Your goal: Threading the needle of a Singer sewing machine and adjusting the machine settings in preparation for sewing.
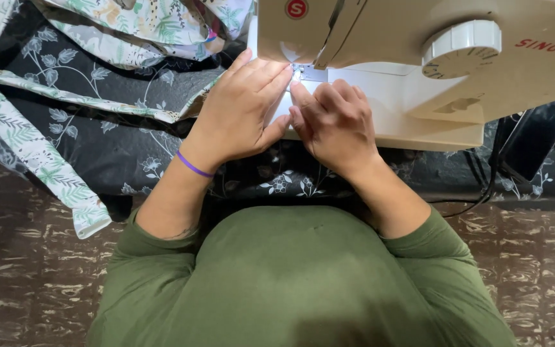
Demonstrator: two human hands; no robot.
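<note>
From the head view, both hands press flat on the bed of a cream sewing machine [419,96]. The left hand [242,112] lies spread, fingers extended, pinning white fabric [282,106] close to the presser foot [303,74], likely to keep it taut. The right hand [335,122] has its fingers curled, tips nipping the fabric's near edge; its exact grip is hidden. The fabric's long axis cannot be told. Leaf-print cloth [46,167] trails left across the dark floral counter [130,154].
</note>
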